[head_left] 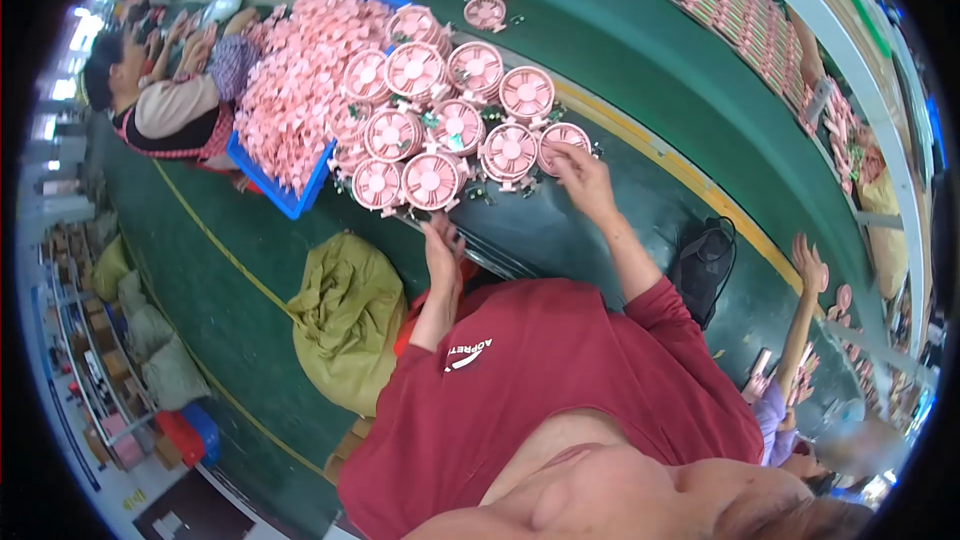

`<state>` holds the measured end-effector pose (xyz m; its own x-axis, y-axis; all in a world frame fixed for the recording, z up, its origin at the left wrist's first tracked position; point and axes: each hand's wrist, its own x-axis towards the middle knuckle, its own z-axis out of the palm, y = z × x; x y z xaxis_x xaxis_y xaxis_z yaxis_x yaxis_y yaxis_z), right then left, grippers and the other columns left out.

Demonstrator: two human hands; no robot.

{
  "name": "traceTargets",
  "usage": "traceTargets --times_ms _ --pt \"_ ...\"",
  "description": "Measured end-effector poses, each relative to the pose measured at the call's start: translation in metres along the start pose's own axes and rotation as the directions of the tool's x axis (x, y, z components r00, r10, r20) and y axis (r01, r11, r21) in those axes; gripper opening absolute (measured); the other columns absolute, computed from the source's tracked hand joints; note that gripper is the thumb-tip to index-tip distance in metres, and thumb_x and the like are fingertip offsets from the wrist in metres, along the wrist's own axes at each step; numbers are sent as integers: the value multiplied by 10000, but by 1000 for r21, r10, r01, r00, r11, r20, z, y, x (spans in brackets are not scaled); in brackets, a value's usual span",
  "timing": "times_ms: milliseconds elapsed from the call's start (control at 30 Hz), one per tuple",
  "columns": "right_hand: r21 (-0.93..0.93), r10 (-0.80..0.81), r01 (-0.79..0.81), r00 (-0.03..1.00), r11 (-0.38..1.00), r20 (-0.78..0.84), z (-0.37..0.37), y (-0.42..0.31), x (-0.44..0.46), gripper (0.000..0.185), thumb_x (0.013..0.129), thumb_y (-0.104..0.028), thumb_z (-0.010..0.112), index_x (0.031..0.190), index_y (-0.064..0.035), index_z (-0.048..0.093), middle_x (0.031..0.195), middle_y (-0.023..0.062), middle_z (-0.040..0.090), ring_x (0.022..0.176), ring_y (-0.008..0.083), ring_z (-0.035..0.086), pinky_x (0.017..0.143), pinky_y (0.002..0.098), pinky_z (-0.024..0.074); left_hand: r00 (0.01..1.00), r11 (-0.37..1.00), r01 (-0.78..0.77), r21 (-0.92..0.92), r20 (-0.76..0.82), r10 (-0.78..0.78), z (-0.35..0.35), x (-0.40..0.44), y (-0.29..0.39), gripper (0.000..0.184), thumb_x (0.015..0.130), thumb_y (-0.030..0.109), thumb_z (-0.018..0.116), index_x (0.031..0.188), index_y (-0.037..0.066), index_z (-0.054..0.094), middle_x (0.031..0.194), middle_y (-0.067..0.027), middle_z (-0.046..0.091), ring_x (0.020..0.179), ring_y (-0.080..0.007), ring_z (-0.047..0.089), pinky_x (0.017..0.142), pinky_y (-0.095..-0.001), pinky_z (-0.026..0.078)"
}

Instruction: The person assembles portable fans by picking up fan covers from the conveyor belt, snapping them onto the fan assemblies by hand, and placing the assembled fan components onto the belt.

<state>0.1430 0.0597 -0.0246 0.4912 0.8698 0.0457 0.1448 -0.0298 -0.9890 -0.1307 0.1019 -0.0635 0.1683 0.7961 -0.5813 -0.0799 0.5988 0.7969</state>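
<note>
Stacks of round pink fan parts stand on the dark green table, with small green circuit boards and wires among them. My right hand is at the rightmost pink round part, its fingers bent over the near edge; whether they grip it I cannot make out. Near the table's front edge, below the stacks, my left hand is raised, blurred, with no part visible in it. Behind the stacks on the left, a blue crate is heaped with small pink pieces.
A green conveyor beyond a yellow line carries a few pink round parts. A black bag lies to the right. An olive sack stands at left. Co-workers sit at far left and lower right.
</note>
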Motion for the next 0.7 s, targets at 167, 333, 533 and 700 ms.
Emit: traceTargets --times_ms 167,333,533,700 --pt "-214 -26 -49 943 975 -332 -74 55 2 234 910 -161 608 1081 -6 647 925 125 701 798 189 686 705 298 537 929 951 173 257 277 -244 14 -28 -5 620 1006 538 287 1328 48 486 1299 -113 563 1185 -218 523 953 -370 426" --pt "-600 -185 -138 876 788 -445 -122 96 -6 287 872 -139 621 1143 -44 620 1065 154 648 944 305 635 798 372 510 803 903 -66 426 559 -205 68 -24 49 386 1030 339 403 1226 45 558 1198 -77 619 1057 -151 591 874 -270 459" --pt "-788 -239 -322 832 525 -500 -113 114 -16 450 817 -192 665 1241 -96 550 1345 117 482 1241 323 442 1024 483 328 533 631 -701 332 832 154 168 26 137 266 993 201 480 1098 -4 613 956 -52 661 887 -110 614 786 -259 482" --pt "-808 -257 -326 832 490 -491 -110 110 -18 488 822 -178 641 1284 -92 513 1391 116 440 1296 308 392 1066 477 280 511 165 -860 484 801 312 255 139 186 345 905 257 598 1131 -3 614 1031 -173 672 958 -287 646 855 -388 492"
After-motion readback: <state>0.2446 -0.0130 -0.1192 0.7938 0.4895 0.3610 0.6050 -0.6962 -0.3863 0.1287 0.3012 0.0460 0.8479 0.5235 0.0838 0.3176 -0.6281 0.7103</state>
